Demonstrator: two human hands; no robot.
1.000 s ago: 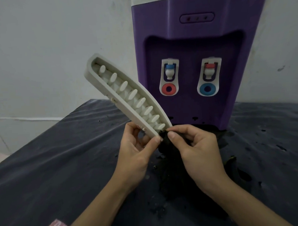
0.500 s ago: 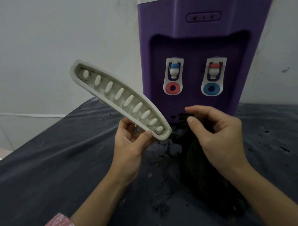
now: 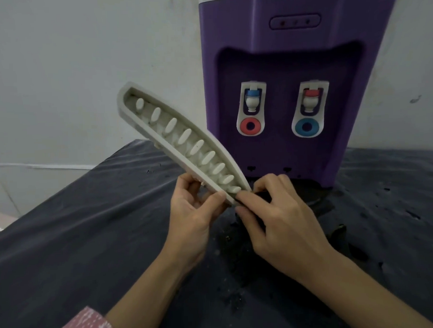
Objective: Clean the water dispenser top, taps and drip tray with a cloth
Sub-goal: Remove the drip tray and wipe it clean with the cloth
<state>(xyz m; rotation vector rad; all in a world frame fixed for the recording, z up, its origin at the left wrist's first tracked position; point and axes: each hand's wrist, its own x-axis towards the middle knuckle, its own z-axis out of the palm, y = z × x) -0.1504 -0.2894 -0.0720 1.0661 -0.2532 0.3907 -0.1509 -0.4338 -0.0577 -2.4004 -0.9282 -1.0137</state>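
Observation:
A purple water dispenser [image 3: 292,53] stands against the wall, with a left tap [image 3: 251,101] and a right tap [image 3: 309,100] in its recess. My left hand [image 3: 195,213] grips the near end of the pale grey drip tray [image 3: 178,145], held tilted up and to the left with its ribbed inside facing me. My right hand [image 3: 278,220] pinches a black cloth [image 3: 263,197] against the tray's near end. Most of the cloth is hidden under that hand or blends into the dark cover.
A dark cover [image 3: 78,242] with small holes spreads over the table under the dispenser. A pale wall [image 3: 72,58] rises behind, with a thin cable [image 3: 46,166] along it at the left.
My right hand came back from in front of the dispenser with the cloth to the tray's near end. The tray tipped a little more upright.

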